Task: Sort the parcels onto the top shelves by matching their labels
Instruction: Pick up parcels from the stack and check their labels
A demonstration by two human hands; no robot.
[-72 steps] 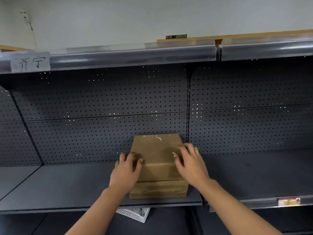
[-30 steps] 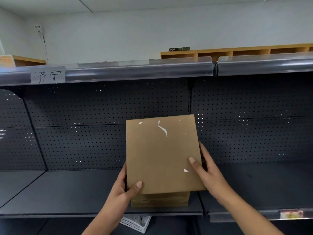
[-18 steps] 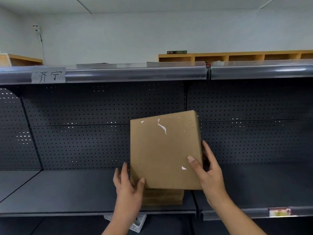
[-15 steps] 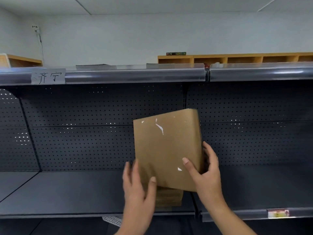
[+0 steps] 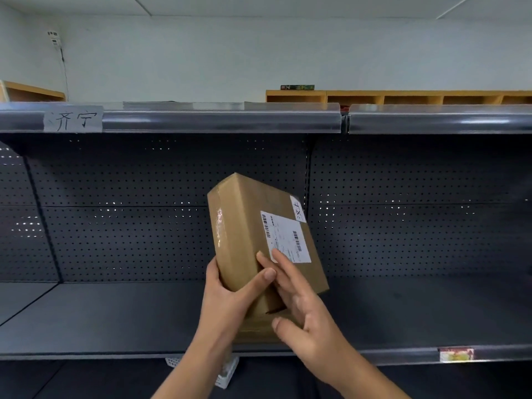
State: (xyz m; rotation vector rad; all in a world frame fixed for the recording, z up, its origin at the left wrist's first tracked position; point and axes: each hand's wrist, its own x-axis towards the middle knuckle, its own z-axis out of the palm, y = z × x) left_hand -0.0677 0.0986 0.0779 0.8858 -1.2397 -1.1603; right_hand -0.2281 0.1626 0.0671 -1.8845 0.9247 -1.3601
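A brown cardboard parcel (image 5: 244, 226) is held tilted in the air in front of the dark pegboard shelving. Its white shipping label (image 5: 283, 237) and a small handwritten tag (image 5: 298, 210) face me. My left hand (image 5: 230, 300) grips the parcel's lower left corner, thumb across the front. My right hand (image 5: 305, 312) sits beside the lower right, fingers spread, fingertips resting near the shipping label. A second brown parcel (image 5: 256, 331) lies on the middle shelf (image 5: 100, 321), mostly hidden behind my hands. The top shelf rail (image 5: 218, 120) carries a handwritten paper label (image 5: 73, 119) at the left.
A second top shelf rail (image 5: 440, 122) runs to the right. Wooden cubbies (image 5: 403, 97) stand against the far wall. A white perforated basket (image 5: 227, 372) sits on the level below. A small price tag (image 5: 456, 355) is on the right shelf's front edge.
The top parcel was lifted off the stack and turned over, so its label side now faces me. My left hand took the grip; my right hand loosened and its fingers spread.
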